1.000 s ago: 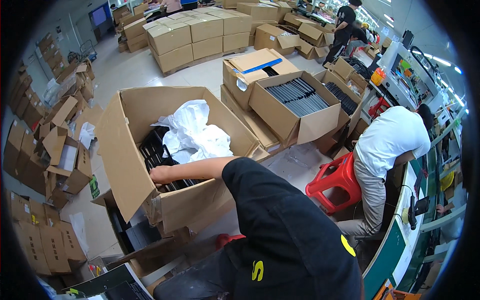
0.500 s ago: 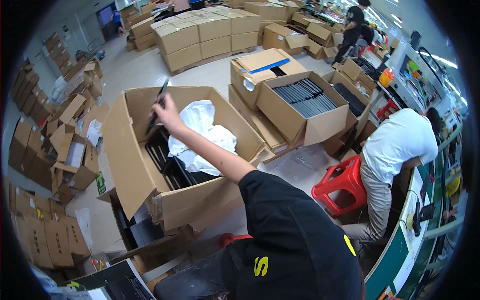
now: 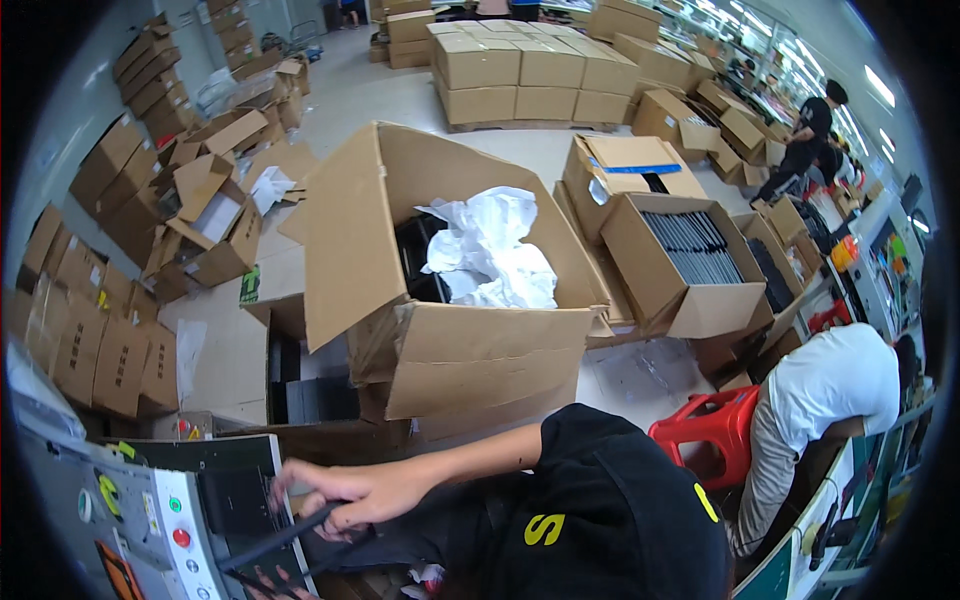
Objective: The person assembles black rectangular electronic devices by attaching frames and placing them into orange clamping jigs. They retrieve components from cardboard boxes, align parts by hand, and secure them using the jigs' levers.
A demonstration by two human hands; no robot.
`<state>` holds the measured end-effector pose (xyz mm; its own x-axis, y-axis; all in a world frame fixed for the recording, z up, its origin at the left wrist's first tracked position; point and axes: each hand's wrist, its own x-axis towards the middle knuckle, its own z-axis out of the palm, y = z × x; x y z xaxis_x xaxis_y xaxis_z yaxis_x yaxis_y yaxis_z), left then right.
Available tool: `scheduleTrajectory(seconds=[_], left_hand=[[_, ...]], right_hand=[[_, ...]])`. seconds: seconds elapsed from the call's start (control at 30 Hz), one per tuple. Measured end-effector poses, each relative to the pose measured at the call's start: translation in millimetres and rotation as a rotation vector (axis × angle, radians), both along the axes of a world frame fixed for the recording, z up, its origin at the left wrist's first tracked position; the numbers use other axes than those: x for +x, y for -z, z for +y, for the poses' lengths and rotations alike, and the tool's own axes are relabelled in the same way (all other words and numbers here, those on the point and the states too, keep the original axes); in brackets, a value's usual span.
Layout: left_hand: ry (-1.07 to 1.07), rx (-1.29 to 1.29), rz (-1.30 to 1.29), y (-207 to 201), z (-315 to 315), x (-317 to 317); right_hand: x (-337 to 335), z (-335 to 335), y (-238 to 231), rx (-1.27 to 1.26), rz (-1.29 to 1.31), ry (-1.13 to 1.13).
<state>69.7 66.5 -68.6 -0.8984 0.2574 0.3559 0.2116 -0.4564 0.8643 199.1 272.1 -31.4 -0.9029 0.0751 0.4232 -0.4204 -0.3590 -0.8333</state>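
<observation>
My right hand (image 3: pixel 365 495) is at the lower left, in front of a machine. Its thumb and fingers grip a thin black frame-like piece (image 3: pixel 275 540), seen nearly edge-on. Fingertips of my left hand (image 3: pixel 275 583) show at the lower edge by the same piece; most of that hand is hidden, and whether it grips is unclear. Just beyond my right fingers, a flat black panel (image 3: pixel 238 505) lies on the machine. Ahead stands a large open carton (image 3: pixel 490 350) with crumpled white paper (image 3: pixel 495 250) and black parts (image 3: pixel 420 255) inside.
The machine's control panel (image 3: pixel 180 515) has green and red buttons. An open carton of stacked dark flat pieces (image 3: pixel 700 245) stands at right, near a red stool (image 3: pixel 705 435) and a seated person in white (image 3: pixel 830 375). Cartons crowd the left wall (image 3: pixel 100 340).
My right hand has come out of the large carton, carrying the black piece down and toward me to the machine. Left fingertips now show. The view has swung left.
</observation>
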Motion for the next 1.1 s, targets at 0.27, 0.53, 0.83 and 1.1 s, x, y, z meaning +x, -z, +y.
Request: scheduleTrajectory(seconds=[0.27,0.53,0.83,1.1], left_hand=[[-0.316,0.124,-0.045,6.3,-31.9,14.4],[-0.229,0.125,0.164,5.3,-98.0,-2.4],[-0.455,0.255,0.123,-23.3,-141.1,23.8],[-0.431,0.087,0.160,-22.3,-150.8,23.8]], right_hand=[[-21.4,-66.3,3.1,0.580,0.419,0.062],[-58.4,-83.0,18.2,0.901,0.439,0.196],[-77.9,-131.2,25.8,0.478,-0.043,-0.330],[-80.3,-143.5,39.8,0.037,-0.268,-0.350]])
